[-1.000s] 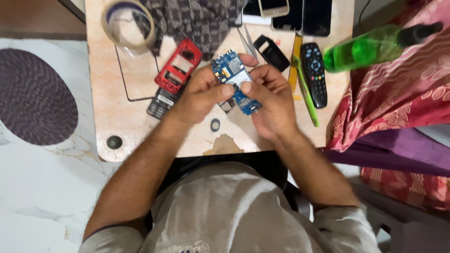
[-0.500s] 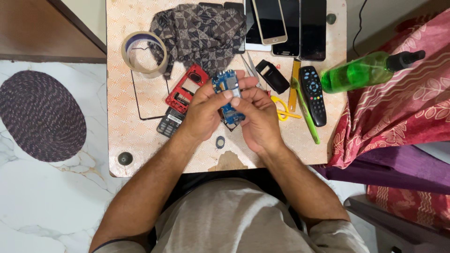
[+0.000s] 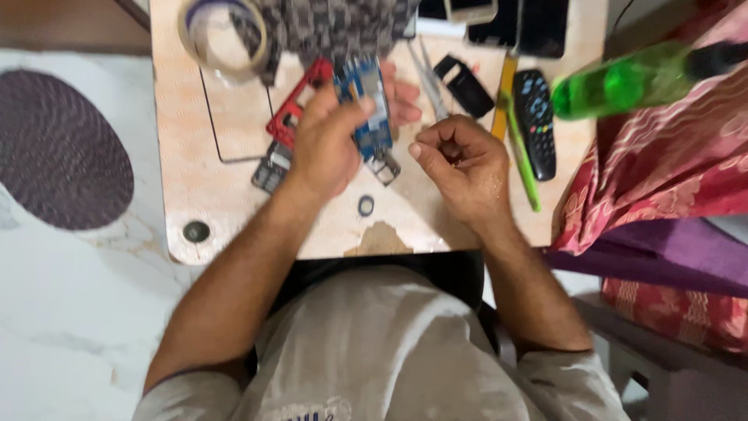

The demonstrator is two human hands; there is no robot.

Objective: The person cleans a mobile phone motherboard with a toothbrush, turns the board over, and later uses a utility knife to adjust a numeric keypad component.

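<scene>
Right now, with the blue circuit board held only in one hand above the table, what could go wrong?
1. The left hand alone grips the blue circuit board; the right hand is off it, so it could slip onto the table.
2. The green bottle lies at the table's right edge and might roll off.
3. The small ring sits loose near the wrists and could be knocked away.

Small beige surface [image 3: 234, 195] over a white marble floor [image 3: 78, 312]

On it: tape roll [image 3: 222, 35], patterned cloth [image 3: 327, 27], red frame [image 3: 292, 117], black remote [image 3: 538, 121], small ring [image 3: 365, 206] (near the front edge).
</scene>
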